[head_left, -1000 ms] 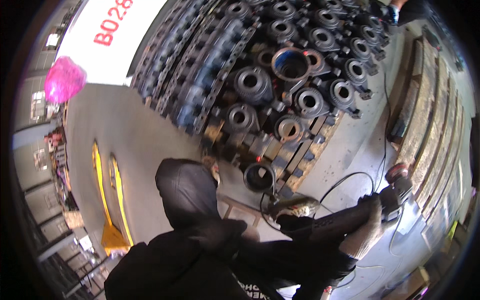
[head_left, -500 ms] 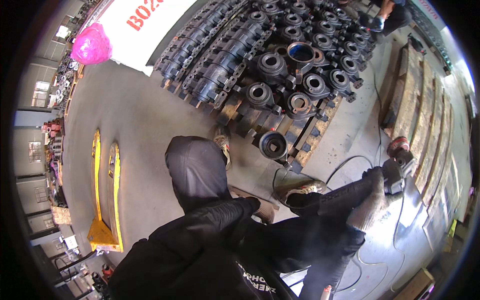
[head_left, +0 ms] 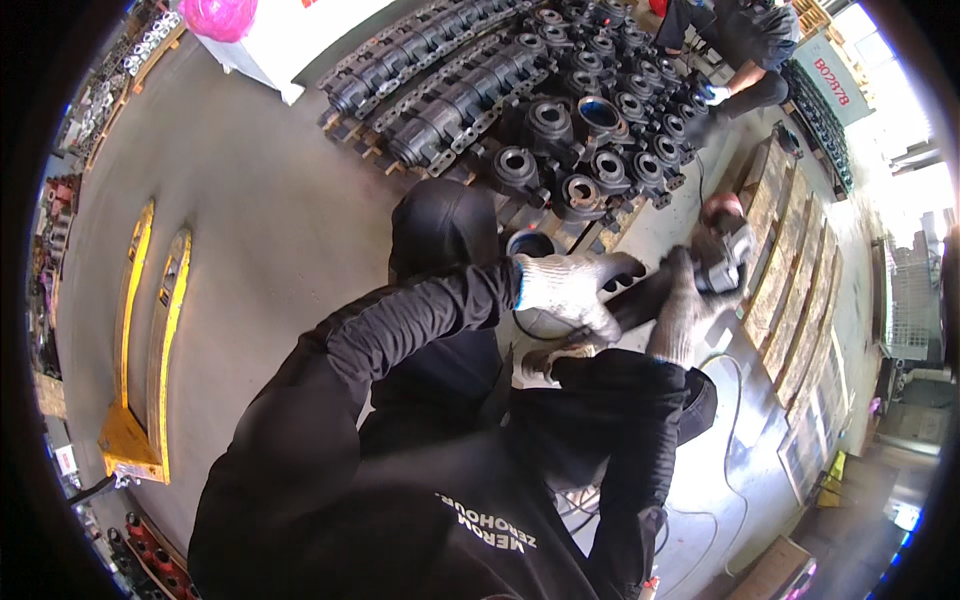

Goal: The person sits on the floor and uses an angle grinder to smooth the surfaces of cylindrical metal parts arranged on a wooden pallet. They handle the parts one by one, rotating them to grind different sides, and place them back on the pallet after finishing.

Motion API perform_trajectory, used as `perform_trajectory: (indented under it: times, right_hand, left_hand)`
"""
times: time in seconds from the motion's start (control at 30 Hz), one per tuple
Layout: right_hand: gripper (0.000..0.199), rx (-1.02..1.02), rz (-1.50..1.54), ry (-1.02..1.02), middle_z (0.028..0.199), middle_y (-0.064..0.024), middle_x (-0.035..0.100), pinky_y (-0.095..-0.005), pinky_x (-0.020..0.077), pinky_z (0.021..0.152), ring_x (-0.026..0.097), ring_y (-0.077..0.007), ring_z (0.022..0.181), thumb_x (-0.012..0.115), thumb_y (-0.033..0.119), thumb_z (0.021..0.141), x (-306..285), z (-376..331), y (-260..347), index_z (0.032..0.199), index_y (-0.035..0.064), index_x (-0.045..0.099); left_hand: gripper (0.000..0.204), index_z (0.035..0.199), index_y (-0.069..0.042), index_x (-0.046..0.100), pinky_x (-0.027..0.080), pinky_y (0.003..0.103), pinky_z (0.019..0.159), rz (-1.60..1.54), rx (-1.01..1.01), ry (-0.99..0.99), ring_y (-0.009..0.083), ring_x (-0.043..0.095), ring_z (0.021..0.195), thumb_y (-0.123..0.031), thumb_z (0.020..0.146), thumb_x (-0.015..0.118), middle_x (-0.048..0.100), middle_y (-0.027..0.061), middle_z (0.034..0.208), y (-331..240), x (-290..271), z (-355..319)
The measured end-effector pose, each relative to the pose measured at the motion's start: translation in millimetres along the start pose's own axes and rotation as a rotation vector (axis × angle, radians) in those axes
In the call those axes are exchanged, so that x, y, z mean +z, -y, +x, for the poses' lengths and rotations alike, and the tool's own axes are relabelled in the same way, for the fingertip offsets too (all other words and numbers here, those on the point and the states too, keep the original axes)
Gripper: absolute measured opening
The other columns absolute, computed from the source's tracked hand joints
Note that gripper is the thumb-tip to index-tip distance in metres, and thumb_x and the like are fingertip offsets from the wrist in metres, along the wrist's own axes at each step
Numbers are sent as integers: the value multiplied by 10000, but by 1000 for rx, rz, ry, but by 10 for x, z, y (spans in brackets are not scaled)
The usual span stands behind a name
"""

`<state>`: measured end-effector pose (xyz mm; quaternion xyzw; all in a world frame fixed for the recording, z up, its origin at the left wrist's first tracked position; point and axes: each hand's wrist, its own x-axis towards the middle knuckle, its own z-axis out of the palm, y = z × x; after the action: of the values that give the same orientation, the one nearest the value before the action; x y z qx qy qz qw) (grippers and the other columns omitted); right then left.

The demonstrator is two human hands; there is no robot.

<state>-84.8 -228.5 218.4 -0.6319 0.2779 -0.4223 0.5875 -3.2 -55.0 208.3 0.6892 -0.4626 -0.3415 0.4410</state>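
A dark angle grinder [head_left: 643,300] with a reddish round head lies across both my hands, to the right of my raised knee. My right hand [head_left: 682,318], in a knitted work glove, is closed round its front part near the metal gear head. At its rear end, my left hand [head_left: 568,288], in a white knitted glove, has its fingers and thumb around the black body. Just beyond the left hand, a round black casting [head_left: 530,243] is partly hidden by my arm and knee. The grinder's head is blurred and touches no casting.
Black ring-shaped castings [head_left: 600,115] and rows of long castings [head_left: 450,110] crowd a pallet ahead. At the far right a co-worker [head_left: 745,60] bends over parts. A wooden pallet [head_left: 790,270] lies right, a yellow pallet jack [head_left: 165,360] left. A cable [head_left: 738,420] crosses the floor.
My left hand has risen from beside my knee and taken hold of the grinder's rear end. The grinder in my right hand has come up and inward; the view has shifted, showing more of the co-worker.
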Motion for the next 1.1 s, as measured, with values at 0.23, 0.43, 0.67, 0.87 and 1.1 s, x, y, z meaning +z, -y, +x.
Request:
perform_trajectory:
  times: [0.23, 0.43, 0.67, 0.87, 1.1]
  right_hand:
    - [916, -190, -61, 417, 1519, -196, 428, -416, 347, 1183, 459, -294, 1383, 834, 179, 893, 552, -184, 244, 1588, 77, 246]
    - [589, 189, -11, 449, 1288, -168, 673, -364, 498, 1068, 643, -232, 1184, 661, 161, 1040, 352, 38, -516, 1544, 65, 371]
    - [693, 887, -227, 766, 1264, -154, 662, -339, 513, 1011, 626, -225, 1170, 840, 100, 852, 387, -280, -2164, 1420, -31, 465]
    - [935, 876, -546, 1067, 1313, -148, 657, -352, 503, 1057, 608, -263, 1243, 939, 103, 669, 484, -525, -2859, 1425, -59, 415]
    - [739, 1052, -524, 954, 1266, -143, 689, -359, 520, 1008, 639, -283, 1171, 814, -52, 648, 506, -546, -2891, 1336, -71, 545]
  left_hand:
    - [1106, 1503, 33, 345, 472, 399, 1107, -312, -9, -339, 287, 608, 1241, -274, 631, 954, 629, 210, 1339, 144, -51, 210]
    - [688, 1239, 13, 560, 561, 410, 850, -715, -136, -519, 213, 655, 883, -146, 648, 873, 661, 100, 992, 246, -826, 238]
    - [469, 1122, -21, 624, 563, 375, 778, -595, -217, -720, 207, 664, 765, -102, 702, 816, 674, 83, 925, 687, -1566, 534]
    - [477, 1137, 3, 658, 556, 332, 801, -512, -320, -672, 175, 673, 839, -159, 717, 813, 697, 78, 940, 696, -1698, 488]
    - [454, 1128, -7, 686, 556, 336, 843, -593, -293, -673, 175, 687, 869, -171, 724, 811, 719, 79, 947, 612, -1678, 597]
